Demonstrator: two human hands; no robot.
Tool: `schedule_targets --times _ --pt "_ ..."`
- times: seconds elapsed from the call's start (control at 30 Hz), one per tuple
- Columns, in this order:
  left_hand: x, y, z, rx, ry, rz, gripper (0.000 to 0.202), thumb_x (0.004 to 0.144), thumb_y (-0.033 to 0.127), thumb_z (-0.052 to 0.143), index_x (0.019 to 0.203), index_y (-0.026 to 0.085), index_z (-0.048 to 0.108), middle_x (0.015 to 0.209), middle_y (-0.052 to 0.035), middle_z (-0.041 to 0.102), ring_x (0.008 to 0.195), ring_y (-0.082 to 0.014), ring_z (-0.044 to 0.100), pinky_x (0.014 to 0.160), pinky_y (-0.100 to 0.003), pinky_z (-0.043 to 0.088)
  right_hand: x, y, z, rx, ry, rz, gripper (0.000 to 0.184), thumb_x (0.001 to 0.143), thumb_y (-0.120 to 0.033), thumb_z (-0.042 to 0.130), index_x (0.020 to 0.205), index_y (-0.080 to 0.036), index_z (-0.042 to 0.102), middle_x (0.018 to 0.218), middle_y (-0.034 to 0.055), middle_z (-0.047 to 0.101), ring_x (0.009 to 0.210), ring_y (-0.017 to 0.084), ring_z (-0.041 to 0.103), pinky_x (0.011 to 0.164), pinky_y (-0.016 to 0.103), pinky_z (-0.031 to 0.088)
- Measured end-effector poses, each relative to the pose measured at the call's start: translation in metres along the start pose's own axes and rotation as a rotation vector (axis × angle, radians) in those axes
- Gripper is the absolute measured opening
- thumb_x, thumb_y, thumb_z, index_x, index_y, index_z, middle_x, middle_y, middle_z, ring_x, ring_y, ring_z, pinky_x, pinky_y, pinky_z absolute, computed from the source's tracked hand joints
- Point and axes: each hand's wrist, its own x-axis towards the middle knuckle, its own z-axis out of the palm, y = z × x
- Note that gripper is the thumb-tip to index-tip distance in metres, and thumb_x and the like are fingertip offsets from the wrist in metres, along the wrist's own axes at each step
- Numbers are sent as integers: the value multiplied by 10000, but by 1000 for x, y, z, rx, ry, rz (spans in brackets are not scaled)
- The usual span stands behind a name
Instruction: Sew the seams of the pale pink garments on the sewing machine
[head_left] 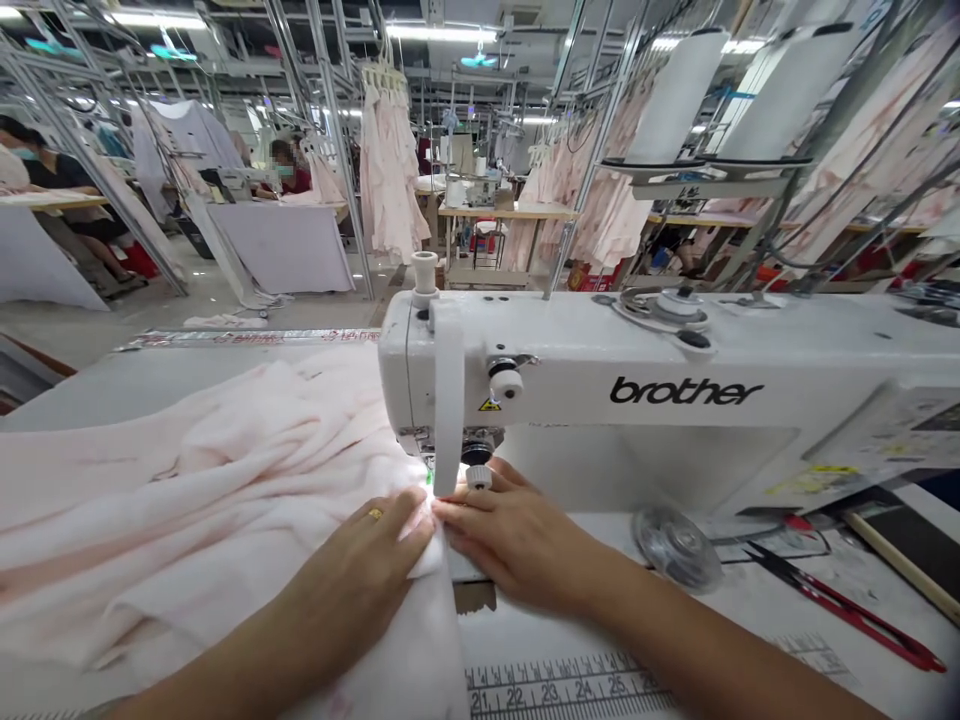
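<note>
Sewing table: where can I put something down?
Behind the pink cloth, left of the sewing machine, the table is bare. Another patch lies under the machine's arm, beside the right hand. It's crowded where the left hand meets the cloth, and near the red snips.

My left hand [352, 560] and right hand [517, 535] lie flat on pale pink fabric [180, 500], fingertips nearly meeting right at the presser foot [429, 470] of the Brother sewing machine [600, 370]. Gold ring [375, 513] on left hand. Fabric bunches across the tabletop [540, 620], left of the machine head. Clear plastic disc [675, 548] and red-handled thread snips [847, 600] sit right of my right hand. Tape scale [570, 685] near the bottom edge, 21 to 26 readable.
</note>
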Motion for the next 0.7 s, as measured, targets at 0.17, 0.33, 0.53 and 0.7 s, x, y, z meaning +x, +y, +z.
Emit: schedule_targets --times 0.17,0.33,0.53,0.7 --pt "0 -2 -1 60 49 58 443 809 3 403 1180 148 595 1233 -131 629 1141 -256 598 942 -417 548 -1 -1 1 8 0 40 275 1001 -215 446 1256 -248 543 1158 -5 656 1087 169 537 1122 378 144" --pt "11 -9 -6 112 16 81 422 777 3 402 1128 112 610 1183 -169 661 1088 -277 637 874 -432 578 0 -1 0 -38 -37 117 261 983 -242 481 1237 -243 541 1162 26 639 1157 217 491 1129 443 129" --pt "17 -16 -6 51 -82 37 373 824 14 424 1122 147 604 1234 -151 636 1159 -275 601 885 -436 567 -1 7 0 -80 20 82 255 989 -327 517 1218 -220 550 1179 35 621 1145 217 463 1114 408 176" --pt "20 -12 -7 103 -81 86 349 821 -29 399 1070 106 602 1104 -145 641 1060 -265 616 872 -424 553 1 7 4 -145 110 -42 274 994 -247 485 1263 -229 536 1149 31 625 1096 201 474 1096 360 200"
